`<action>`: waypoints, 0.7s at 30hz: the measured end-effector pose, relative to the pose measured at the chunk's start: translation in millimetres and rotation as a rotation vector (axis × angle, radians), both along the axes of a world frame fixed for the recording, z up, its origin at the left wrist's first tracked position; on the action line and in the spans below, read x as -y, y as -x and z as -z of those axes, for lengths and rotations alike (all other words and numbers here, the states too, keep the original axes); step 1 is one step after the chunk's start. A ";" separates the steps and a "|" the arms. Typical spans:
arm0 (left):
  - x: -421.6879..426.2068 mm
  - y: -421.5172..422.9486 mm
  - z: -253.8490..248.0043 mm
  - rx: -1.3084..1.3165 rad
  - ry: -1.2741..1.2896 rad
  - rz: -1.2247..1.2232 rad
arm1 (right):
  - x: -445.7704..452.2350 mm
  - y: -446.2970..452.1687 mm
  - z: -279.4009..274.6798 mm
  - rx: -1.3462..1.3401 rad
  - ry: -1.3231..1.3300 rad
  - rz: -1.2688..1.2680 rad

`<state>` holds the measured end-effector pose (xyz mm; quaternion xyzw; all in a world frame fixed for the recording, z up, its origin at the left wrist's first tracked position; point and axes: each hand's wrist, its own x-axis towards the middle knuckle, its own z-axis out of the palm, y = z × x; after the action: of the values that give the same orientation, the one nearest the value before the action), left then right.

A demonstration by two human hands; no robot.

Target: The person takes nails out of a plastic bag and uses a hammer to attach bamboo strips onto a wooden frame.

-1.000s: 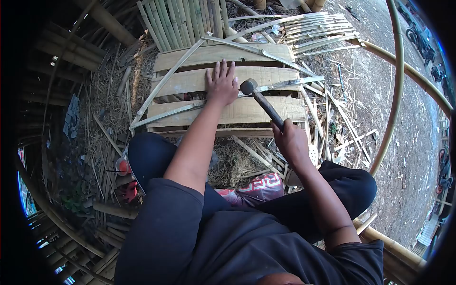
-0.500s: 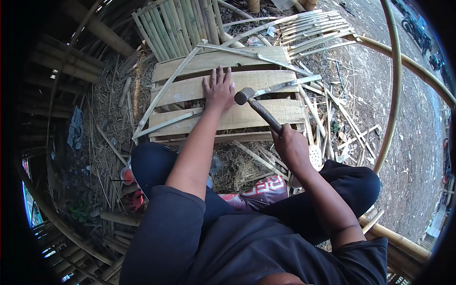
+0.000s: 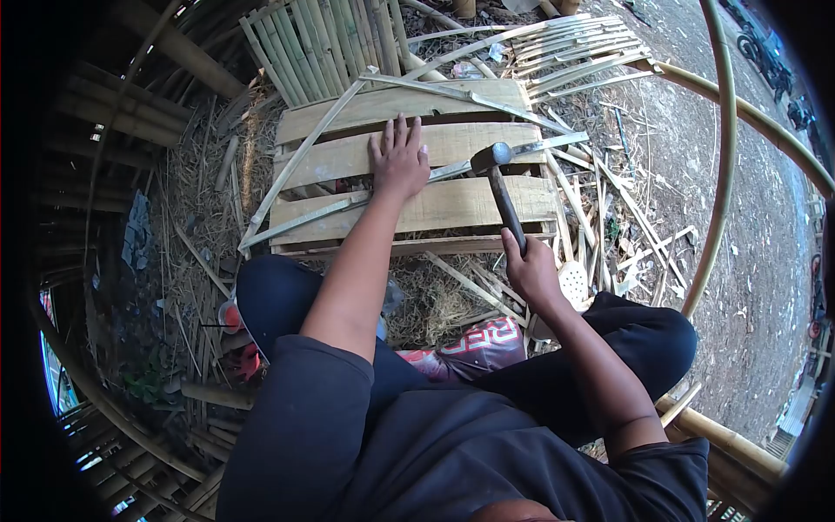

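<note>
My left hand [image 3: 400,161] lies flat with its fingers spread on the middle board of a low wooden slatted platform [image 3: 330,158]. My right hand [image 3: 531,268] is wrapped round the handle of a hammer [image 3: 504,196], whose head is over the right part of the platform. Thin split bamboo strips form a triangle on the boards. One strip [image 3: 326,210] runs slantwise past my left wrist and on below the hammer head. Another strip [image 3: 309,157] slopes along the left side, and a third [image 3: 470,96] crosses the far board.
Upright bamboo slats [image 3: 326,48] stand behind the platform. A fan of bamboo strips [image 3: 578,56] lies at the back right. A curved bamboo pole [image 3: 724,165] rises on the right. Loose offcuts [image 3: 639,230] litter the ground. A red cup [image 3: 230,317] sits by my left knee.
The hammer has moved to the right, away from my left hand, and its handle is now more upright in view. My left hand stays flat on the board.
</note>
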<state>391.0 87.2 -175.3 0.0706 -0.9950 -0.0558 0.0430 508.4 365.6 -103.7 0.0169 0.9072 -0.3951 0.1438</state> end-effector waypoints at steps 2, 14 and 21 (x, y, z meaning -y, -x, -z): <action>-0.1 -0.2 -0.7 -0.001 -0.009 -0.004 | -0.3 1.1 1.7 -0.011 -0.017 -0.007; -0.2 -0.3 -0.6 -0.011 -0.019 -0.004 | 6.8 6.6 -9.8 -0.167 0.093 0.029; -0.3 4.2 -4.1 -0.020 -0.014 0.003 | 11.7 10.2 2.2 -0.155 -0.045 0.025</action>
<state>386.8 87.5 -171.2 0.0689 -0.9942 -0.0636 0.0526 498.1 353.9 -105.9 0.0010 0.9240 -0.3764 0.0676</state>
